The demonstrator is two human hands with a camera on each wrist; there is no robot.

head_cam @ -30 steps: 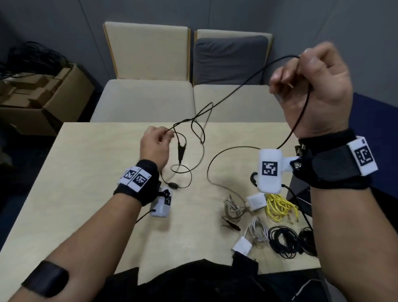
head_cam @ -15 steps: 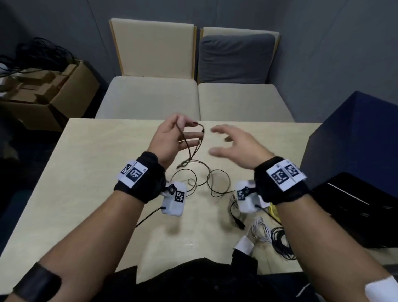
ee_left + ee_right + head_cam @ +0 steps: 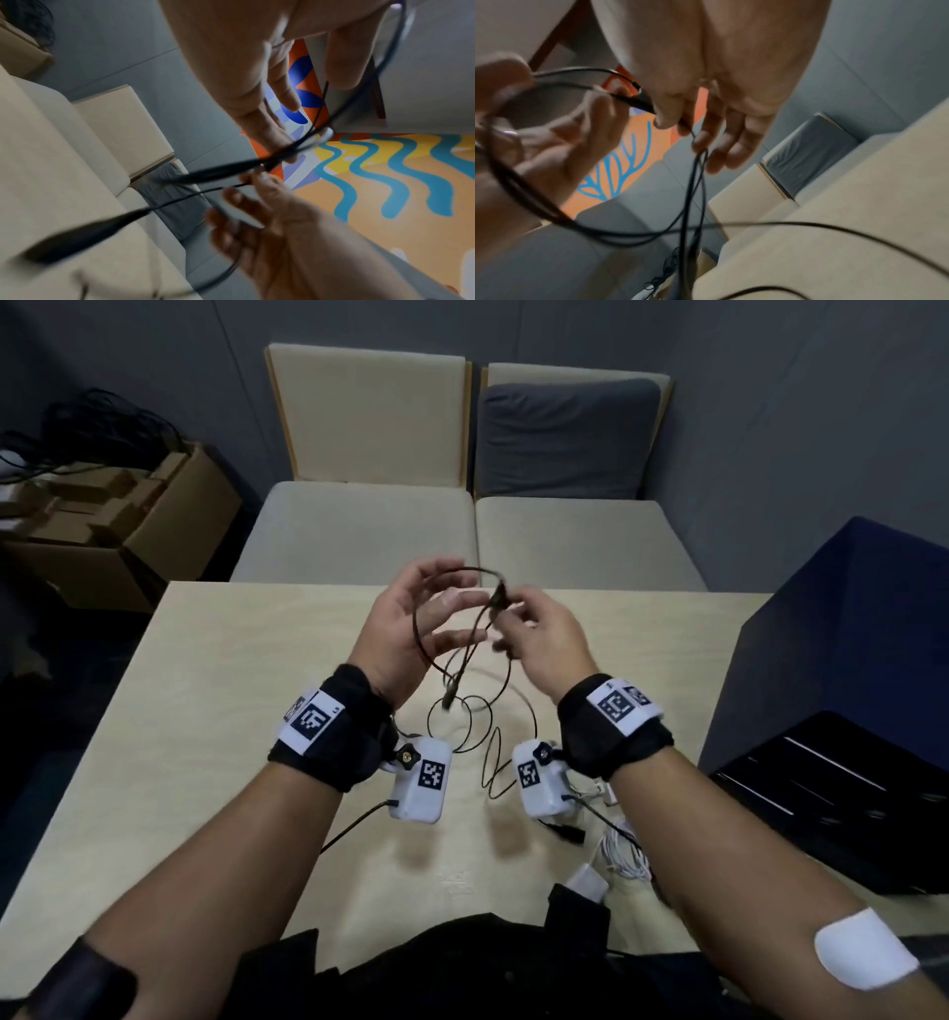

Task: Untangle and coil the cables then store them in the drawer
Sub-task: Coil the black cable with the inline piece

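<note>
A thin black cable [image 3: 448,700] runs in a loop round the straight, spread fingers of my left hand [image 3: 452,603], and its slack loops hang down onto the table [image 3: 205,711]. My right hand [image 3: 513,618] pinches the cable near a small dark plug close to the left fingertips. In the left wrist view the left hand [image 3: 270,101] is spread, with the blurred cable [image 3: 221,174] crossing below it and the right hand [image 3: 257,213] beyond. The right wrist view shows thumb and forefinger of the right hand [image 3: 677,121] pinching the cable [image 3: 693,182].
A white cable bundle [image 3: 621,857], a white adapter [image 3: 588,880] and a black plug [image 3: 565,833] lie at the table's near right. A dark blue cabinet [image 3: 847,634] with a black drawer [image 3: 847,803] stands to the right. Two chairs [image 3: 359,531] and a cardboard box [image 3: 118,516] stand beyond.
My right hand came down from its high pull, let go, then took the cable again beside the left fingers. My left hand rose and now has a loop round its fingers.
</note>
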